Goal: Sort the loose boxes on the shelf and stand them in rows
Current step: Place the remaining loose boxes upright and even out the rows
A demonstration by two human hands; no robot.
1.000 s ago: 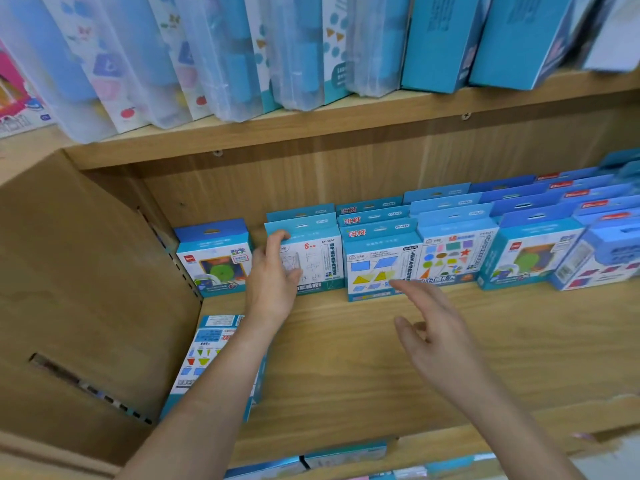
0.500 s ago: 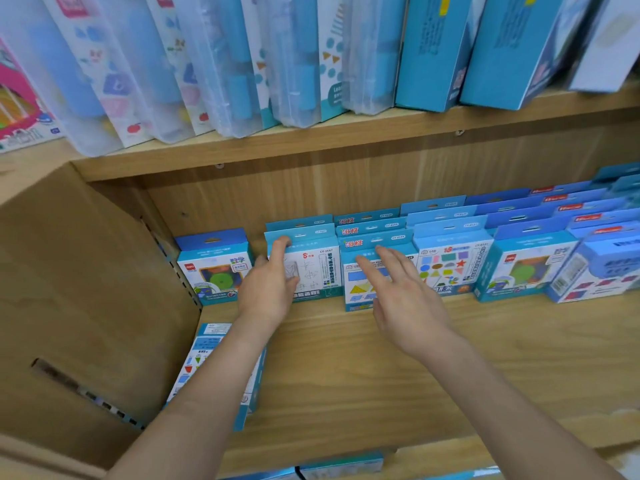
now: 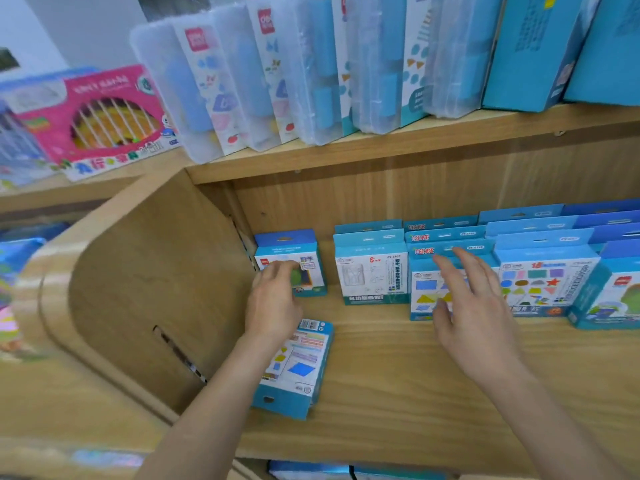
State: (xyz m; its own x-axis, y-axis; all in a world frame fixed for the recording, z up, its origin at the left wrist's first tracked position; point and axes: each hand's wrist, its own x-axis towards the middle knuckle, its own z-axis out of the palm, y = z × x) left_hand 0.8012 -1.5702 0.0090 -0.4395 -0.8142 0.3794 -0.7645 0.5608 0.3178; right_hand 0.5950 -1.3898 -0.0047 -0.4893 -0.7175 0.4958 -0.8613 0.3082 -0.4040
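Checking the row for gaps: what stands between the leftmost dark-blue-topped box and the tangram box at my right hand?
One upright white-fronted box, with bare shelf to its left, per the head view.

light: bright, even | shadows: soft | blur — motion-smeared left edge | wide-angle bowing

- The shelf [image 3: 398, 382] carries rows of boxes [image 3: 543, 282] along its back, from the middle to the right edge, each row several deep.
- A lone box [image 3: 306, 249] stands at the far left, just beside the side panel [image 3: 156, 271], with a gap between it and the rows.
- A flat box [image 3: 301, 368] lies in front of the lone box, near the shelf's front edge.
- The left hand [image 3: 273, 303] is before the lone box, perhaps touching it; blur hides the contact.
- The right hand [image 3: 474, 313] hovers before the second row from the left.
- Plastic cases [image 3: 311, 64] stand on the upper shelf [image 3: 415, 140].
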